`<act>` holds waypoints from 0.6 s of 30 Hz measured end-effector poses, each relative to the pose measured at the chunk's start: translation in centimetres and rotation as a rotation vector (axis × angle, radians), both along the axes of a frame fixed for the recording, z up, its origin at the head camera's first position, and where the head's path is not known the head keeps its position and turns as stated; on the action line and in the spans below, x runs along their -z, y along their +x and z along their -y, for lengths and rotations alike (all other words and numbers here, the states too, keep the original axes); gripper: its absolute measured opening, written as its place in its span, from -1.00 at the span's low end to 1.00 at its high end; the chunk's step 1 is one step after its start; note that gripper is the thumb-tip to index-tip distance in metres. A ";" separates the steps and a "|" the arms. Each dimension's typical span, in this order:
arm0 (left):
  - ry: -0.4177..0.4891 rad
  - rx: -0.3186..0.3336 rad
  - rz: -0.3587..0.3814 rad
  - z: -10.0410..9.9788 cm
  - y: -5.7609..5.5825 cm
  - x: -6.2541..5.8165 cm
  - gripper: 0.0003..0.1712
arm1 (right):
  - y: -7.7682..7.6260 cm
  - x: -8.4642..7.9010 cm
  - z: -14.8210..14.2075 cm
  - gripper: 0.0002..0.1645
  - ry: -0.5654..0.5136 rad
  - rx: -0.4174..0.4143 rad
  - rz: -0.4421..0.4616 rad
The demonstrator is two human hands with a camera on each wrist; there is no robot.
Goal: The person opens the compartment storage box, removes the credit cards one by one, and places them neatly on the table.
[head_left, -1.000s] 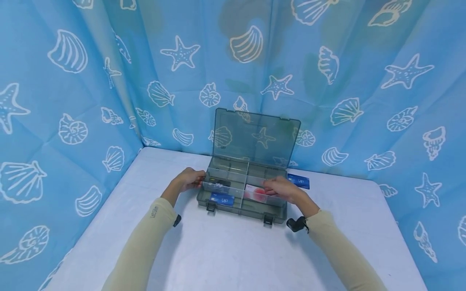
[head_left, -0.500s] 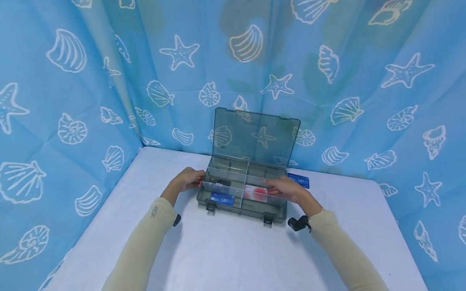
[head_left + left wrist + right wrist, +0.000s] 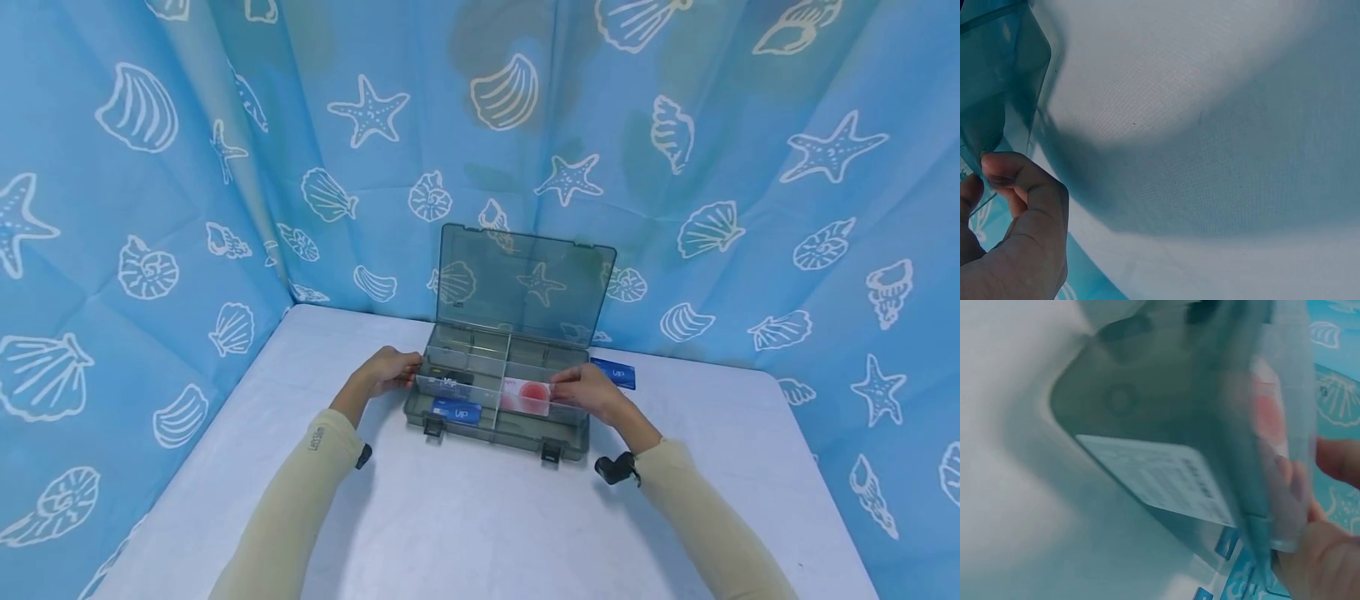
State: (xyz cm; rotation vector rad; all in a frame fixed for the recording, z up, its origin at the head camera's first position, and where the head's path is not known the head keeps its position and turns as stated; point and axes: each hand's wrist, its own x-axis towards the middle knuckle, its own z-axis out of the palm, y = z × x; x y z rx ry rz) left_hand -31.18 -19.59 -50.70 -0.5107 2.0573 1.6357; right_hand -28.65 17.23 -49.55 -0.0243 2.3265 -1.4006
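Observation:
A smoky-grey, see-through compartment box (image 3: 517, 437) stands on the table with its lid (image 3: 525, 283) raised. My left hand (image 3: 386, 368) pinches the box's left side; in the left wrist view that hand (image 3: 1029, 219) has thumb and bent index finger at the plastic edge. Over the middle right compartment, my right hand (image 3: 588, 392) holds the right end of a pink and white card (image 3: 525, 397). The right wrist view shows that card (image 3: 1268, 412) behind a clear divider (image 3: 1300, 381); blur hides the exact finger contact of my hand (image 3: 1316, 550).
A blue VIP card (image 3: 456, 411) lies in the front left compartment, and a black VIP card (image 3: 452, 379) is in the one behind. Outside, behind the box's right side, another blue card (image 3: 617, 374) rests on the white-covered table (image 3: 480, 517). A shell-patterned curtain (image 3: 300, 125) encloses the table.
My right fingers have shifted slightly right along the pink and white card, uncovering more of it. The card appears slightly higher. My left hand has stayed at the box's side.

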 end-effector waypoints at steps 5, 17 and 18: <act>-0.013 -0.007 0.002 -0.1 0.1 0.0 -0.71 | 0.6 0.3 0.4 -0.80 0.103 0.007 -0.185; -0.024 -0.004 0.004 -0.2 0.1 -0.1 -0.71 | 0.3 -0.8 -0.4 -0.75 -0.085 0.115 -0.169; -0.023 -0.006 0.004 -0.1 0.1 -0.1 -0.71 | 0.1 -1.0 -0.7 -0.75 -0.113 0.127 -0.161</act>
